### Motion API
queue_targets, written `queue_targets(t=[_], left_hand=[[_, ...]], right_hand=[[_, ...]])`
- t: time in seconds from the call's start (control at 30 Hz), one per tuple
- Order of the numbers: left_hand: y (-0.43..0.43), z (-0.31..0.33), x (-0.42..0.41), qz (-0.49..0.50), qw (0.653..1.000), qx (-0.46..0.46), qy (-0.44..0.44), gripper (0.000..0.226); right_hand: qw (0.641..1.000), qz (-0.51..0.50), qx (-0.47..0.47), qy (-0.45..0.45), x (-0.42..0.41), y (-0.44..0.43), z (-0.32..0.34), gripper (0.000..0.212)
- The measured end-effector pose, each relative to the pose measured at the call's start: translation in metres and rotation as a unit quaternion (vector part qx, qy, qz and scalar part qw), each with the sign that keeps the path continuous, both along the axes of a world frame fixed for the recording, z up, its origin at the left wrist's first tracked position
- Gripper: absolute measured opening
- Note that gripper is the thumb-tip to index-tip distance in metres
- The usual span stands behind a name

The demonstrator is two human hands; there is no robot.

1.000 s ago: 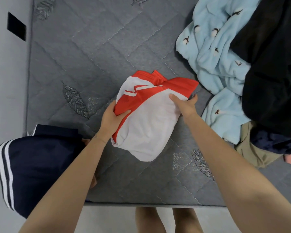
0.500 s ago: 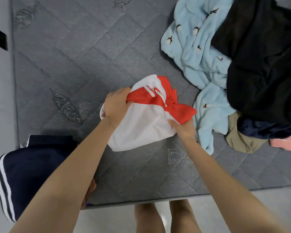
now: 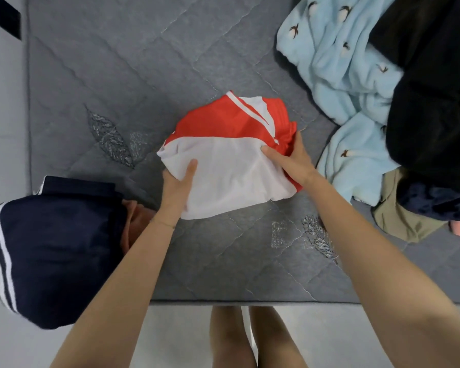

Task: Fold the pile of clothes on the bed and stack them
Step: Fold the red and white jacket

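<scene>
Gripping the folded red-and-white garment [image 3: 231, 166]: left hand [image 3: 177, 187] curled round its near-left edge, right hand [image 3: 292, 162] pinching its right edge. I log it mid-mattress [image 3: 117, 62], between navy stack [image 3: 51, 248] and unfolded pile [image 3: 356, 83].

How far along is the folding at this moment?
Done: one folded navy garment sits at the left edge of the bed. In hand: left hand and right hand grip the red-and-white shirt, partly folded. Left: the pile at right lies unfolded.
</scene>
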State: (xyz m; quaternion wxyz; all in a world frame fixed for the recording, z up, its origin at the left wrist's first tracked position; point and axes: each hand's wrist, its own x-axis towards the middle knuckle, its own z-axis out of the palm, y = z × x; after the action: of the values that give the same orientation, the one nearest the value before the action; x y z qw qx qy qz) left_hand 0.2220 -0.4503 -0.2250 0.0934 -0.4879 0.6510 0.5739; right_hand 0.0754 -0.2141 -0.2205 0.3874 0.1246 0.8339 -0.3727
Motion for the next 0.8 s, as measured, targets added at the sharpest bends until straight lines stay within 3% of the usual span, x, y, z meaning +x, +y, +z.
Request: queue_targets(t=[0.13, 0.23, 0.33, 0.4, 0.47, 0.63, 0.8], left_hand=[[0.001, 0.002, 0.003, 0.022, 0.999, 0.041, -0.015, 0.097], [0.003, 0.012, 0.013, -0.023, 0.998, 0.064, 0.004, 0.081], [0.008, 0.028, 0.026, -0.007, 0.998, 0.067, 0.019, 0.062], [0.01, 0.048, 0.032, 0.0, 0.998, 0.049, 0.033, 0.048], [0.011, 0.066, 0.04, -0.004, 0.998, 0.039, 0.058, 0.041], [0.004, 0.128, 0.058, 0.014, 0.995, -0.002, 0.098, 0.071], [-0.024, 0.176, 0.085, 0.051, 0.992, -0.034, 0.114, 0.073]], right_hand=[[0.992, -0.053, -0.101, -0.045, 0.009, 0.006, 0.011, 0.112], [0.985, -0.056, -0.121, -0.109, 0.018, 0.007, 0.024, 0.089], [0.969, -0.075, -0.163, -0.17, 0.034, 0.008, 0.042, 0.049], [0.96, -0.086, -0.184, -0.191, 0.045, 0.011, 0.056, 0.049], [0.955, -0.082, -0.21, -0.195, 0.053, 0.012, 0.077, 0.064], [0.953, -0.07, -0.247, -0.161, 0.069, 0.001, 0.143, 0.052], [0.955, -0.07, -0.266, -0.116, 0.095, -0.027, 0.194, 0.042]])
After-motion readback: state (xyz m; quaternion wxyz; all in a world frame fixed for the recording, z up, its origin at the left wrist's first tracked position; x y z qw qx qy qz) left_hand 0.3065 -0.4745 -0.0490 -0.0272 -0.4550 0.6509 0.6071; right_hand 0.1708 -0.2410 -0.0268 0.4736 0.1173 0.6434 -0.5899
